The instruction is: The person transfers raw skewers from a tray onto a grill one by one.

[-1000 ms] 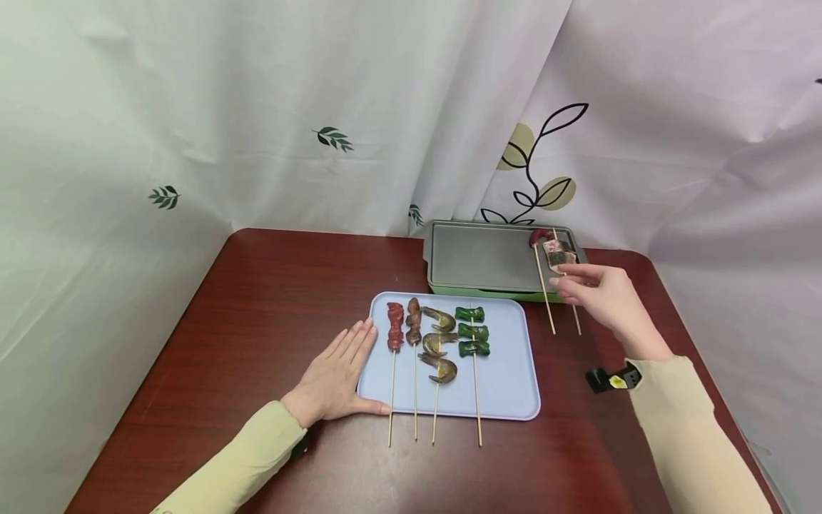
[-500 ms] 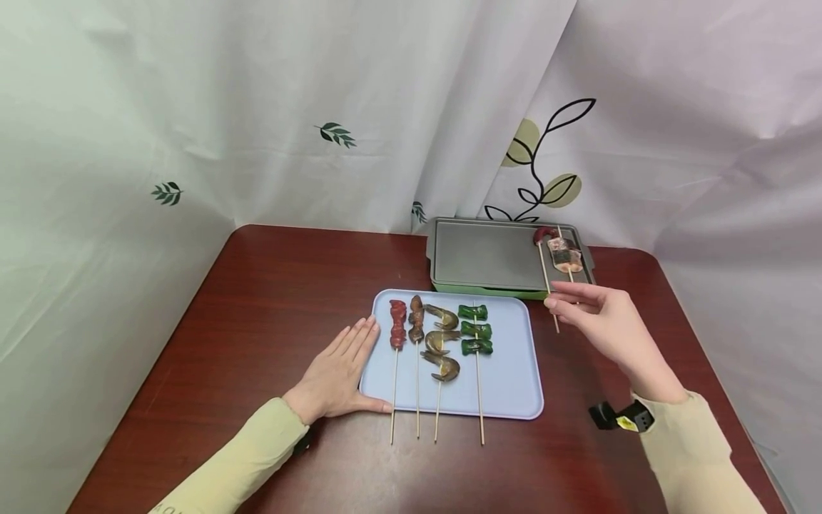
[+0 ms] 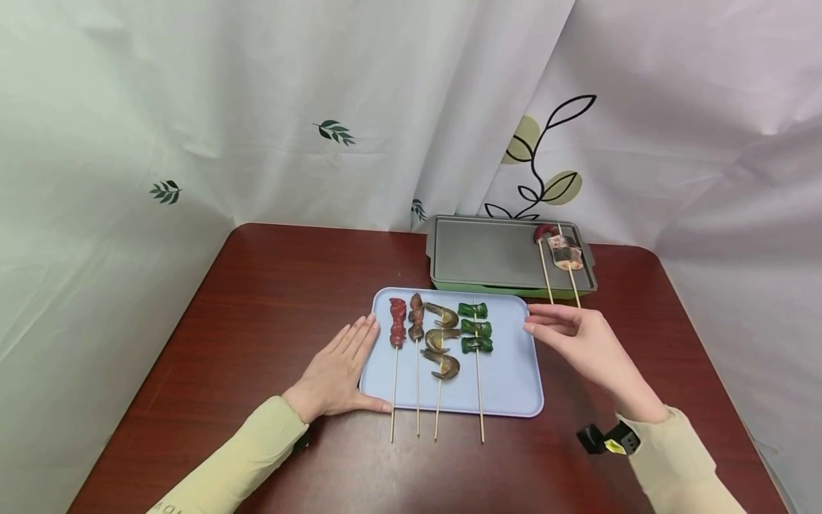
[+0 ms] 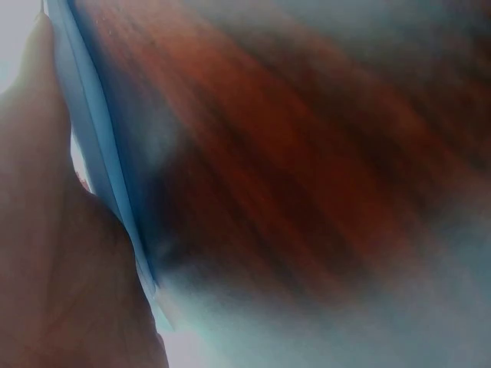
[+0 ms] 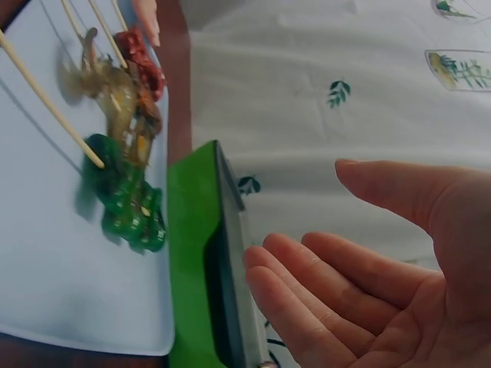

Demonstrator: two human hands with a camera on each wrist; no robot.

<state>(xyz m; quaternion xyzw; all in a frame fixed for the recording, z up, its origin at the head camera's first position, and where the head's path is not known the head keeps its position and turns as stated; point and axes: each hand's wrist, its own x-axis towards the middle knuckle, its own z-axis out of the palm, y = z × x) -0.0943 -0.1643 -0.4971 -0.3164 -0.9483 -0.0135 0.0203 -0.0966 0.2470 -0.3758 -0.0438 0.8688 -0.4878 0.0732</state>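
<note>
Left hand (image 3: 334, 373) flat against tray (image 3: 510, 385), right hand (image 3: 587, 348) wide, its palm (image 5: 410, 326) only in right-wrist view

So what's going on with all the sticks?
A person's left hand rests along the left edge of a pale blue tray, where a red skewer, a brown skewer, a shrimp skewer and a green skewer lie. The right hand holds nothing and is near the tray's far right corner. Behind, a dark red skewer and a chunky skewer lie at the right end of a grey griddle.
</note>
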